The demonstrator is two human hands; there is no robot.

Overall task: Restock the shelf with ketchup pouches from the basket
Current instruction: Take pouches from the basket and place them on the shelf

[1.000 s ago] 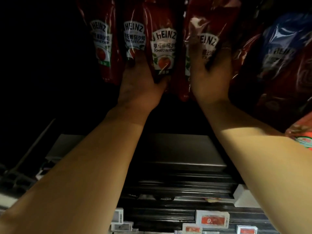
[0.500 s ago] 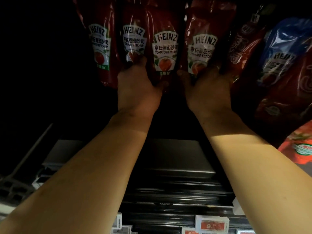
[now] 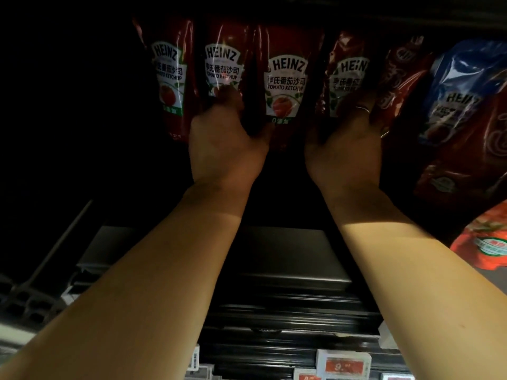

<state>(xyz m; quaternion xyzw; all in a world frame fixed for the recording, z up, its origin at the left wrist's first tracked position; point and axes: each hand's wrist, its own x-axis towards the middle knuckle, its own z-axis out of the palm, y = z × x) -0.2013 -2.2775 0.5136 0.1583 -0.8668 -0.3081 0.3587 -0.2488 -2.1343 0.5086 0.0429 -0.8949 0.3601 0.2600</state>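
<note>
Several red Heinz ketchup pouches stand in a row at the back of a dark shelf (image 3: pixel 288 259). My left hand (image 3: pixel 225 146) grips the lower part of the second pouch (image 3: pixel 222 64): fingers on its front, thumb in the gap beside the third pouch (image 3: pixel 285 78). My right hand (image 3: pixel 343 152), with a ring on one finger, holds the bottom of the fourth pouch (image 3: pixel 348 75), thumb on its left edge and fingers round its right. The first pouch (image 3: pixel 167 78) stands untouched at the left. The basket is out of view.
Right of the row lean a dark red pouch (image 3: pixel 397 72), a blue Heinz pouch (image 3: pixel 461 86) and an orange-red pouch (image 3: pixel 488 242). White price tags (image 3: pixel 343 364) line the shelf's front edge below. The far left is black shadow.
Both hands have slid down to the pouches' bases. My right hand's fingers left the fourth pouch's label for its lower right side. The pouches stand straighter, and the view has tilted down.
</note>
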